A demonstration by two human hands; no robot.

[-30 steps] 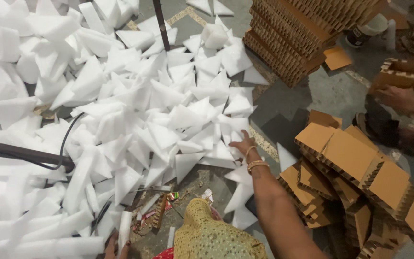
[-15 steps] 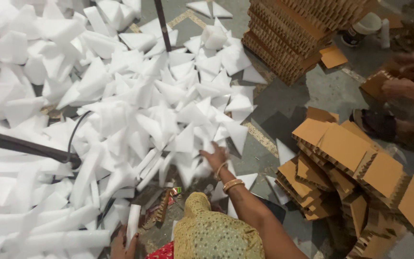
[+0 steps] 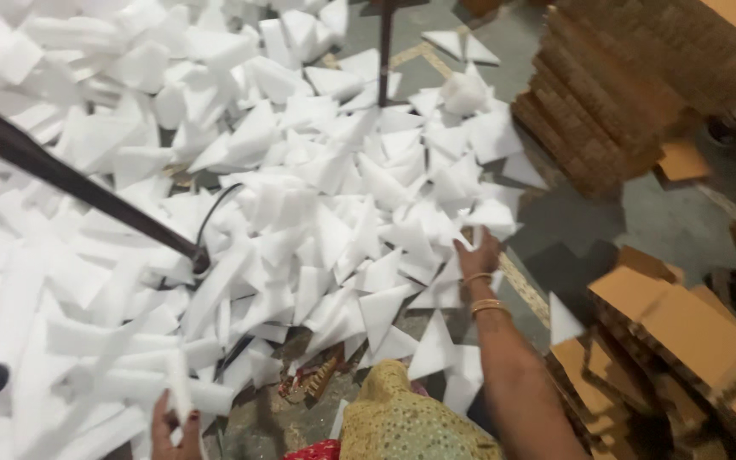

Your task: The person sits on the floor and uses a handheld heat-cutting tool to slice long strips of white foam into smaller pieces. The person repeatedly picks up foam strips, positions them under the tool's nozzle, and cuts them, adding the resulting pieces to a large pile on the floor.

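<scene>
Grey floor, white foam triangles (image 3: 334, 204), right hand (image 3: 477, 255) among them

Bright, even overhead light nearly washes out the white foam pieces (image 3: 300, 187); motion blur softens everything.

Grey concrete floor (image 3: 683, 226) with a pale inlaid strip (image 3: 526, 290); brown cardboard stacks (image 3: 606, 111) at right; a dark metal bar (image 3: 61, 175) crossing left; flat indoor light.
</scene>
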